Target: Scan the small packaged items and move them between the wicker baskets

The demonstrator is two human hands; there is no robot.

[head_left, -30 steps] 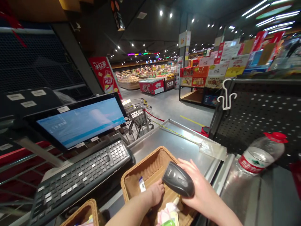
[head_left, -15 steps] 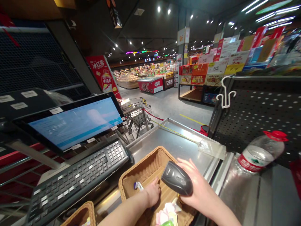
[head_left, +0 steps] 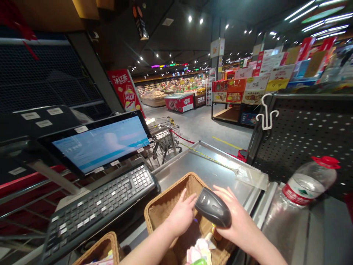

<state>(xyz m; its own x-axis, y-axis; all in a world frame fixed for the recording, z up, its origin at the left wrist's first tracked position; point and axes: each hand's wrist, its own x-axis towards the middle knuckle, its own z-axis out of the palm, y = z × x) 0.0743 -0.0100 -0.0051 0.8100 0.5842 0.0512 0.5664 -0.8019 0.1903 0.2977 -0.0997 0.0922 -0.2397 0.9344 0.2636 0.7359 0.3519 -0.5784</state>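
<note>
1. At a store checkout, a person works with 2 bare hands over a wicker basket (head_left: 175, 191); I see it from where the shopper's side begins, on its metal counter (head_left: 187, 162).
2. The right hand (head_left: 235, 211), above the basket's right side, grips a black scanner (head_left: 212, 208), fingers wrapped around its body.
3. The scanner's tip points left across the basket; the left hand (head_left: 180, 215) is just beside it, above the basket's inside, fingers loosely spread. Whether they touch the scanner, I cannot tell.
4. Low in the basket, toward the person, lies a pink-and-white item (head_left: 199, 248) with a bright green part; its kind is unclear.
5. Left of the basket sit a keyboard (head_left: 102, 209) and, behind that, a lit monitor (head_left: 104, 141). A 2nd basket (head_left: 115, 244) stands at the near left.
6. Right of the basket is a clear bottle (head_left: 306, 184), red-capped and partly filled.
7. Beyond the basket, past the counter, stands a wire cart (head_left: 164, 136).
</note>
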